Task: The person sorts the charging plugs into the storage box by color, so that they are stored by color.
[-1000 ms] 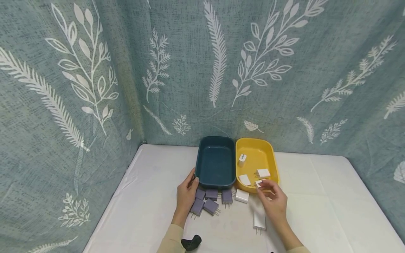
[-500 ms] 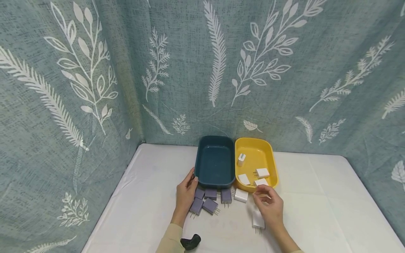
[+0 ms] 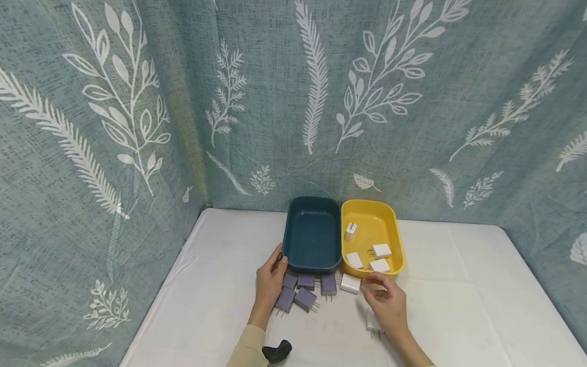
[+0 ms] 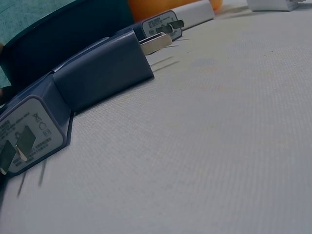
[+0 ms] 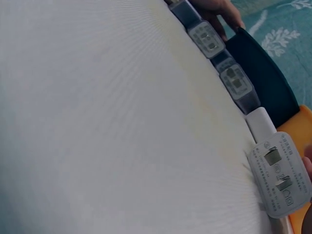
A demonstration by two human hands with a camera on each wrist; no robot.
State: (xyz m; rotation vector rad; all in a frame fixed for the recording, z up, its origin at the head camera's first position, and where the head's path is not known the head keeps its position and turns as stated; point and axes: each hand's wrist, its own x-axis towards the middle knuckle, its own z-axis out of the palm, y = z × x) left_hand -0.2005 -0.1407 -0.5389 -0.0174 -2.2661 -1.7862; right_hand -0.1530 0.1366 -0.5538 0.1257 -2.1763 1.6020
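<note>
My left hand [image 3: 269, 280] holds the front left corner of the dark blue tray [image 3: 313, 264], thumb at the front. Several purple plug chargers [image 3: 305, 299] lie by that corner; they show close up in the left wrist view, one charger [image 4: 105, 68] with its prongs pointing right. My right hand [image 3: 387, 306] hovers with bent fingers and nothing visible in them, in front of the yellow tray [image 3: 398, 239]. Partly under it lies a white charger [image 3: 372, 322], whose pronged face [image 5: 280, 175] fills the right of the right wrist view. Another white charger [image 3: 350, 283] lies left of its fingertips.
Inside the yellow tray are several white chargers [image 3: 380, 250], one of them upright [image 3: 350, 231]. A black object [image 3: 277, 351] is near my left sleeve [image 3: 249, 346]. A patterned teal curtain [image 3: 275, 102] rises behind the white table [image 3: 449, 285].
My right hand has let go of a white charger in the yellow tray, then drawn back towards me and slightly left. The left hand stays at the blue tray.
</note>
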